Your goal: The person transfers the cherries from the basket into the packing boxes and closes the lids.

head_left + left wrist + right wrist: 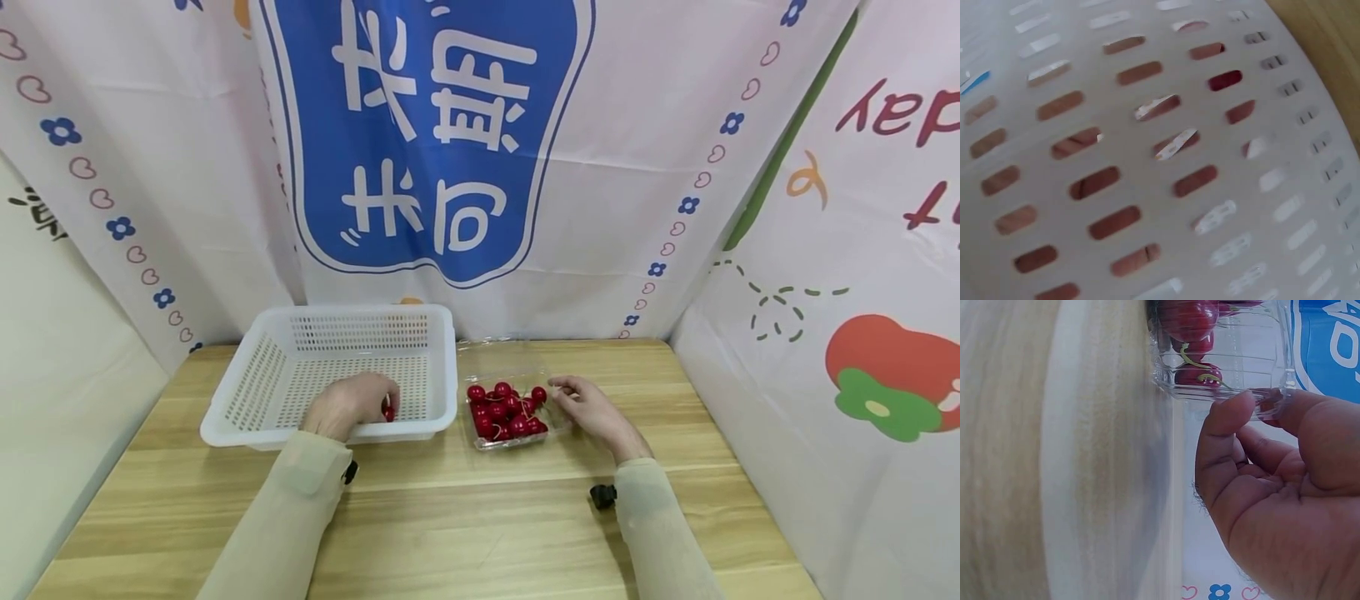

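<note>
My left hand [352,402] reaches over the near wall of a white slotted plastic basket [442,367], fingers curled down around a red cherry [388,412] low inside it. In the left wrist view the basket wall [1104,156] blocks most of that hand; skin and a dark red patch of the cherry [1225,80] show through the slots. To the right stands a clear plastic box [510,443] heaped with red cherries [498,411] on stems. My right hand [592,410] pinches the box's right rim between thumb and finger, as the right wrist view shows with the box [1260,369] close up.
Both containers stand on a wooden table [465,533], near its back edge. A printed white curtain [600,208] hangs right behind them, and more printed cloth [795,400] closes off the right side. The clear box's raised lid [502,358] leans at its back.
</note>
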Demonstrator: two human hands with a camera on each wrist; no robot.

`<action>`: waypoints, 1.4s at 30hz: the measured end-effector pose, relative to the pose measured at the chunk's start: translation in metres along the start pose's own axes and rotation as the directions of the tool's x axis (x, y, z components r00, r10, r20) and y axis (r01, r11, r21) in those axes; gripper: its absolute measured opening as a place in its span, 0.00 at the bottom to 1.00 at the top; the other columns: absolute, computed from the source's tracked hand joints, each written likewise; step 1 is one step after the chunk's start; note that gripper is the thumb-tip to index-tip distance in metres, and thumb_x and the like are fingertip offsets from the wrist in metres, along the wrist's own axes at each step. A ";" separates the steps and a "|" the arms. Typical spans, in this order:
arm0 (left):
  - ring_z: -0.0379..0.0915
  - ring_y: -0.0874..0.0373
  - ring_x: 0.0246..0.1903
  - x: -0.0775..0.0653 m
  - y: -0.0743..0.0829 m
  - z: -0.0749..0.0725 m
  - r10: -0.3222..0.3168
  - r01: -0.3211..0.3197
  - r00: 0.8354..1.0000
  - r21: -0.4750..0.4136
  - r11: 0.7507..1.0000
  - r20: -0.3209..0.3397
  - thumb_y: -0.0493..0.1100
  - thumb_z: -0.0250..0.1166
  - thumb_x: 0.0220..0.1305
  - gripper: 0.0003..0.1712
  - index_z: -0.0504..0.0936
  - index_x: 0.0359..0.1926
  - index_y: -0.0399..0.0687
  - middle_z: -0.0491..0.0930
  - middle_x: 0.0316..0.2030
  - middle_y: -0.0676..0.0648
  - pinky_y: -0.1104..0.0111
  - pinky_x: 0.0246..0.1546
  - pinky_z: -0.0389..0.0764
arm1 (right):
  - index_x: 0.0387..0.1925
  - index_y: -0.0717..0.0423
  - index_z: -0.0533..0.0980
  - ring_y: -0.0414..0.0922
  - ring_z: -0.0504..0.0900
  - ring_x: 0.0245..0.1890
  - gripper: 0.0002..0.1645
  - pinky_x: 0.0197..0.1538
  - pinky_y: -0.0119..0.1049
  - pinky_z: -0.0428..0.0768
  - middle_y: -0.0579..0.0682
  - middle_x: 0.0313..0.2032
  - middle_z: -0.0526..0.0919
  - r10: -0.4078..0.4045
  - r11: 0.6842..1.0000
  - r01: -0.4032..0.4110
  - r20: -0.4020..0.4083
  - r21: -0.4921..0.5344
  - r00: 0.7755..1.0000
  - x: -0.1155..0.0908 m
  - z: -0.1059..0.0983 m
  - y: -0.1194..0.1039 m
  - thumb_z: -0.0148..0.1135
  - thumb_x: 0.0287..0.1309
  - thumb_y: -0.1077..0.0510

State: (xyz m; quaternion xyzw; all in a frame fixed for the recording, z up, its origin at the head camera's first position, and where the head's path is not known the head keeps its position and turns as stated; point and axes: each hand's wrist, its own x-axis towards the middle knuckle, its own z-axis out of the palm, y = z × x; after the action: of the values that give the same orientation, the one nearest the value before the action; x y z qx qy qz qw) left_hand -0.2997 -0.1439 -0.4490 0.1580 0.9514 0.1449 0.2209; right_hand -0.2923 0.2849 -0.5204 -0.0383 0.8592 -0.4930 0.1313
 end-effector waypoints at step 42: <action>0.93 0.42 0.58 0.003 0.133 0.031 0.415 -0.403 0.760 0.139 0.905 -0.501 0.27 0.77 0.73 0.18 0.93 0.60 0.41 0.93 0.57 0.41 0.53 0.65 0.96 | 0.83 0.62 0.74 0.55 0.87 0.61 0.29 0.49 0.34 0.87 0.64 0.66 0.83 -0.032 0.998 0.030 -0.020 -0.062 0.999 0.000 0.002 -0.001 0.58 0.93 0.53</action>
State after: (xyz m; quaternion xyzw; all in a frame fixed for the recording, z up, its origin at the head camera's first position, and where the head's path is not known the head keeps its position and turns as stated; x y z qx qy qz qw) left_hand -0.2566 -0.0155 -0.4306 0.3191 0.9192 0.2156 -0.0827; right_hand -0.2919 0.2830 -0.5201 -0.0506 0.8747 -0.4684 0.1135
